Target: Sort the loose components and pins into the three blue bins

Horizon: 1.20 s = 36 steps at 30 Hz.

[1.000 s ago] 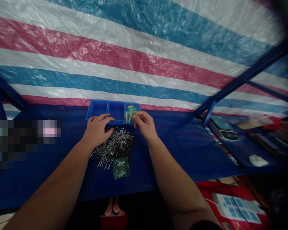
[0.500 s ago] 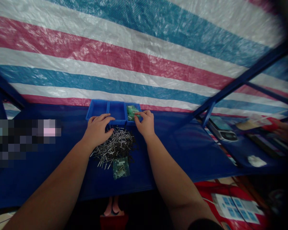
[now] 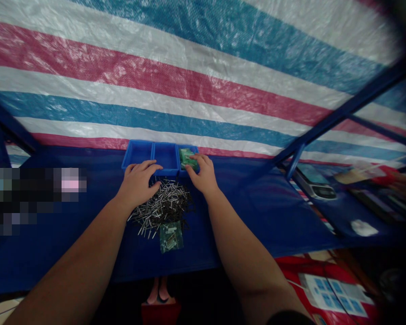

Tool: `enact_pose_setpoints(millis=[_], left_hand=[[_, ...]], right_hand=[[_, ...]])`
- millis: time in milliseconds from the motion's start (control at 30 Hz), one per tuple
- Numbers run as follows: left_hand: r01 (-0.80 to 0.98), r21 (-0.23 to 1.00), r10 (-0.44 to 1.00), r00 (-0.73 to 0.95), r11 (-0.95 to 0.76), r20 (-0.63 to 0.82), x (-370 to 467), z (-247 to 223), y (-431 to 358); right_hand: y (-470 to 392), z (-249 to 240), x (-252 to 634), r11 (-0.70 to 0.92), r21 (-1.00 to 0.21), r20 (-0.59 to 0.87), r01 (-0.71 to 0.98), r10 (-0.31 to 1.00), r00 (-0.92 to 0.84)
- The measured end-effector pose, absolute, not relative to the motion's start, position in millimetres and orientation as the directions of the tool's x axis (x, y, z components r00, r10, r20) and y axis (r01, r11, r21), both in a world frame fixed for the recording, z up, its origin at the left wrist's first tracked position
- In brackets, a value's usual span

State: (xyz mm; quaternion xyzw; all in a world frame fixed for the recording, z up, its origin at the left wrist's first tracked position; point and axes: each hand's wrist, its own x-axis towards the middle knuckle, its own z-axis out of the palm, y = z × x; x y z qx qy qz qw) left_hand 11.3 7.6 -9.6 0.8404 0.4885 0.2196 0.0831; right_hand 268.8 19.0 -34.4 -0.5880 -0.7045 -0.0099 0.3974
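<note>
the left hand (image 3: 138,183) arches over the near edges of the left blue bin (image 3: 139,152) and the middle blue bin (image 3: 166,155), fingers spread and thumb well apart; nothing shows in its grasp, though the palm side is hidden. its thumb reaches over the edge of the metal pins (image 3: 164,201), heaped on the blue table top (image 3: 250,198) just in front of the bins. the pins look thin, stiff and smooth: each is probably light, yet the heap should slide and tangle, so a single one is best pinched mid-length. at the near side of the heap lies a clear bag (image 3: 171,237) with a few small pieces inside; its film seems soft and slick, its load light but lumpy, and a corner away from the contents looks the surest hold. in the right blue bin (image 3: 188,146) rest green-tinted packets (image 3: 185,153), likely limp and slippery, better lifted by a free edge than squeezed in the middle. the right hand (image 3: 203,174) bends over these, thumb and forefinger a little apart; whether it grips a packet i cannot tell.
</note>
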Motion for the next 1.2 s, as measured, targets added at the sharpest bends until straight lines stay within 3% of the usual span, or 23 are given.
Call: enact_pose_setpoints(millis=[667,833,1000,1100,1200], left_hand=[[0.787,0.345,0.856,0.432,-0.512,0.285,11,-10,7],[0.783,0.346,0.853,0.44,-0.518,0.282,11,-10,8],[0.784,0.341,0.852,0.444,-0.519,0.277,10,-11,8],[0.783,0.335,0.849,0.454,-0.525,0.27,9,-10,8],[0.782,0.336,0.849,0.457,-0.525,0.264,9,-9,8]], right_hand=[[11,-24,267,0.323,-0.477,0.599,0.818,0.8,0.034],[-7,2,262,0.411,-0.627,0.333,0.661,0.909,-0.249],[-30,23,245,0.409,-0.73,-0.059,0.548,0.761,-0.647],[-47,29,224,0.469,-0.672,-0.203,0.573,0.628,-0.752],[-63,30,205,0.598,-0.503,-0.246,0.624,0.593,-0.767]])
